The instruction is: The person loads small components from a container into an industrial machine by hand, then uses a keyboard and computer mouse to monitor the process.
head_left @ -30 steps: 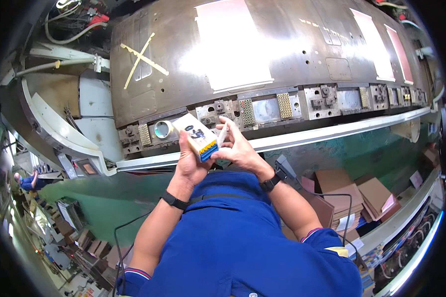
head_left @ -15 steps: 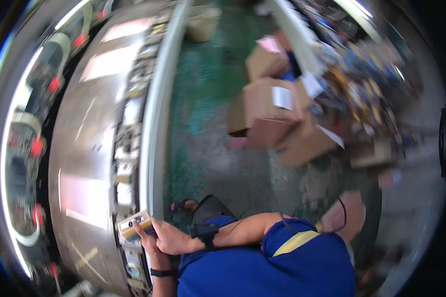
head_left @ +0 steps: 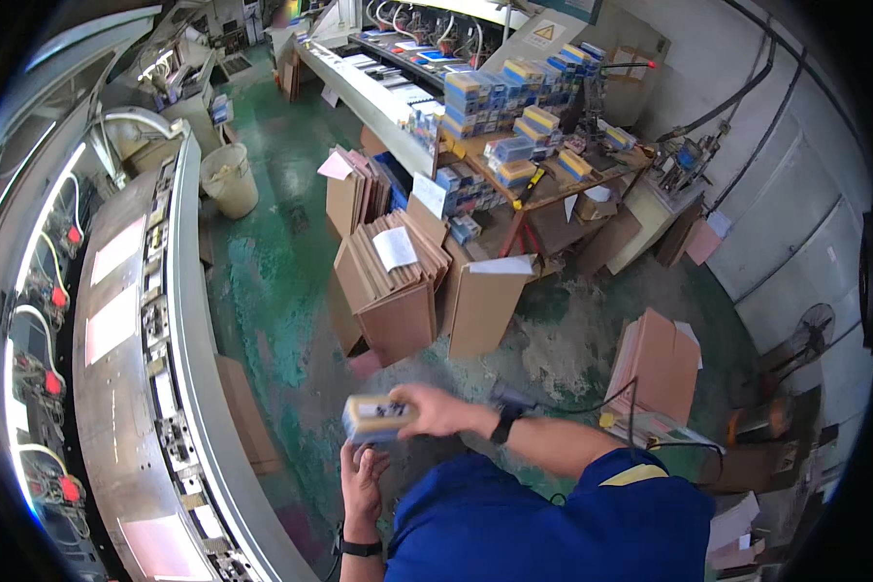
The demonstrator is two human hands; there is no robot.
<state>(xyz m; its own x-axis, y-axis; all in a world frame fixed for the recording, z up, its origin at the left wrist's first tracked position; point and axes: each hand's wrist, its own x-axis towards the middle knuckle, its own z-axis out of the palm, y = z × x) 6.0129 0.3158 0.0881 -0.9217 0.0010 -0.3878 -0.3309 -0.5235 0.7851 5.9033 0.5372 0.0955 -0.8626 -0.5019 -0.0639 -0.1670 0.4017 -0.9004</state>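
Above the green floor (head_left: 281, 281), just in front of the wearer's blue shirt (head_left: 543, 524), I can see a small oblong box (head_left: 376, 419), yellowish on top and blue-grey lower down, with dark marks on its upper face. The right hand (head_left: 431, 409) has it pinched by its right-hand end, fingers over the upper edge. The left hand (head_left: 362, 477) is right under the box, palm up, its fingers parted and loosely bent; with the blur I can't tell whether the fingertips touch the underside.

From here the box looks stiff-walled and fairly light, since one end-grip seems enough to bear it. I'd guess its faces are smooth and a little slippery, and its corners easily dented if dropped. The surest hold, to my eye, would be across the two long sides near the middle, with a palm underneath.

Off to the left runs a long metal machine bed (head_left: 116, 417); ahead, bundled cardboard sheets (head_left: 395, 320) stand before a wooden counter (head_left: 551, 191) carrying stacked blue-and-yellow packs (head_left: 473, 105).
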